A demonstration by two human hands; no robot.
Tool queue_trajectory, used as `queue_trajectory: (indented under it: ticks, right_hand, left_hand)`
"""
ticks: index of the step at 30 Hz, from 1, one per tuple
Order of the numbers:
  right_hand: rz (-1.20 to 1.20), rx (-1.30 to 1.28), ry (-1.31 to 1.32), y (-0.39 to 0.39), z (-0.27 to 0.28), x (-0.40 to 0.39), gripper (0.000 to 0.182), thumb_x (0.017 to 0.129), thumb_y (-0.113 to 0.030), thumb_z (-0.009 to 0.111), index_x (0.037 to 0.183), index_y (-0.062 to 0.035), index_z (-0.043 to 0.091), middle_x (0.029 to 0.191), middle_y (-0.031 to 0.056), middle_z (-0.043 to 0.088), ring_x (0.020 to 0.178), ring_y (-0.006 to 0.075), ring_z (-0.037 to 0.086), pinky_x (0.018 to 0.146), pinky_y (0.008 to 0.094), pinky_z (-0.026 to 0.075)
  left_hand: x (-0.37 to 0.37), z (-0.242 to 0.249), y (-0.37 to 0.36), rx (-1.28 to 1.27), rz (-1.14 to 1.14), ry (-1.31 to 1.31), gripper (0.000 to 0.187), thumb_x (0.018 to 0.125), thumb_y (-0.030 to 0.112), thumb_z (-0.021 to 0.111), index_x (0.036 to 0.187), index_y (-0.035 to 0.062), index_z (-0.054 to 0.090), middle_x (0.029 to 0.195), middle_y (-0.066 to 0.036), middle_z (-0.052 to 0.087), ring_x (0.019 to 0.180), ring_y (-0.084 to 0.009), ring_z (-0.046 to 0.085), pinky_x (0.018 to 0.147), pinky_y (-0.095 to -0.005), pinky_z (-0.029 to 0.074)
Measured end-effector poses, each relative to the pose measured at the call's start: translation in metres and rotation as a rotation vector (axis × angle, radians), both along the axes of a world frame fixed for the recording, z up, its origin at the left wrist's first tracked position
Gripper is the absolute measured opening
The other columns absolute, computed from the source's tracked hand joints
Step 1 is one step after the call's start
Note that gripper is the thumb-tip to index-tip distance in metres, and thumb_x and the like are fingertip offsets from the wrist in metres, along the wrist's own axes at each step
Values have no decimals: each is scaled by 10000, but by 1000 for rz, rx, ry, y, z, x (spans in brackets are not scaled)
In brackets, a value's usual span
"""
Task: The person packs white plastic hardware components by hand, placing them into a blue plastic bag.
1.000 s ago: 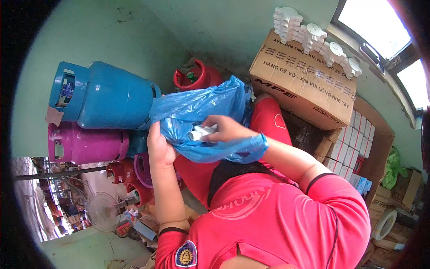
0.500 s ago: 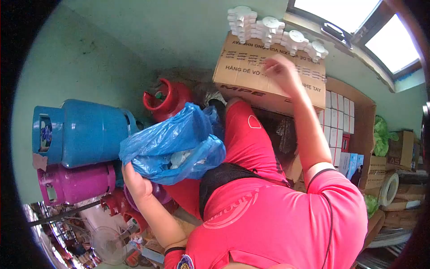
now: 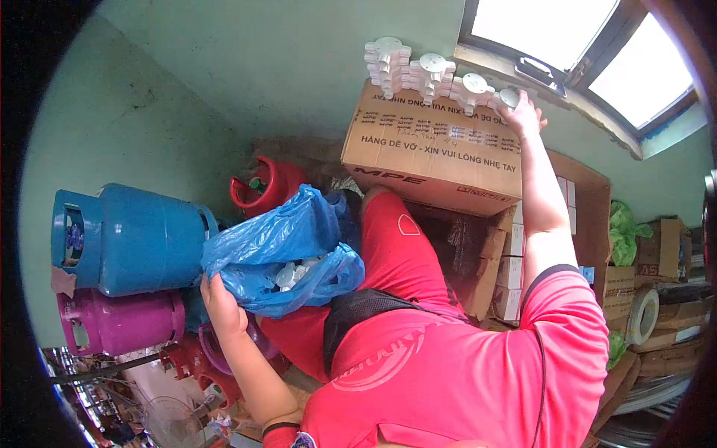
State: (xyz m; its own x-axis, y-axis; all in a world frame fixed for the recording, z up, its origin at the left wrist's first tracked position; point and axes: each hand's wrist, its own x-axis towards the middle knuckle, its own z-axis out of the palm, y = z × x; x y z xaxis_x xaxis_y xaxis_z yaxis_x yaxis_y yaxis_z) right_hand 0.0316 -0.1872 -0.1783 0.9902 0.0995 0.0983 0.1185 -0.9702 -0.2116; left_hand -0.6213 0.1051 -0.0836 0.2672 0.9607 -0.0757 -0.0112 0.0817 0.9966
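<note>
A blue plastic bag (image 3: 272,235) rests on my lap with its mouth spread, and white round junction boxes (image 3: 297,272) show inside. My left hand (image 3: 226,308) grips the bag's near left edge; some fingertips are hidden by the plastic. Farther off, four-way white junction boxes (image 3: 432,69) are piled in a row of several stacks on top of a cardboard box (image 3: 433,145). My right hand (image 3: 525,118) is closed around the round white junction box (image 3: 509,97) of the rightmost stack, which is partly covered by my fingers.
Blue (image 3: 153,239) and purple (image 3: 123,321) gas cylinders lie at the left, with a red cylinder (image 3: 280,187) standing behind the bag. An open carton (image 3: 586,205) holding small white boxes (image 3: 511,272) is at the right. A window (image 3: 553,37) is above.
My right hand has moved away from me and up to the rightmost stack and has taken hold of its junction box. My left hand stays at the bag. The view has shifted slightly.
</note>
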Motion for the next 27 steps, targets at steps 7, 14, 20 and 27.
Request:
queue_trajectory:
  ticks: [7,14,20,27]
  right_hand:
    - [10,75,-24,-9,15,2,827,752,-483,764,1494,-291,454,1469,51,572,1366,358,505,1154,676,252]
    - [361,1113,-359,-4,58,-75,579,845,-101,780,1384,-74,568,1240,121,634,1124,244,629,928,381,551]
    - [1285,1054,789,100,83,-296,594,772,-294,852,1267,-37,646,1164,97,687,1047,221,670,942,366,524]
    - [1771,475,589,181,9,-419,493,825,-279,786,1255,-69,667,1214,180,678,1116,391,650,1001,453,505]
  left_hand:
    - [4,-6,-3,-28,4,-45,403,1063,264,497,1361,-3,545,1333,-126,607,1219,-246,591,1047,-397,460]
    - [-4,-15,-1,-20,-115,-138,378,1041,238,503,1306,-7,615,1288,-121,657,1174,-241,629,1035,-406,478]
    - [30,4,-20,-89,-134,-268,321,1025,194,507,1244,7,649,1193,-93,694,1091,-207,656,983,-371,498]
    - [27,17,-32,-137,-131,-275,358,1035,244,507,1268,4,632,1249,-113,671,1122,-237,660,987,-408,520]
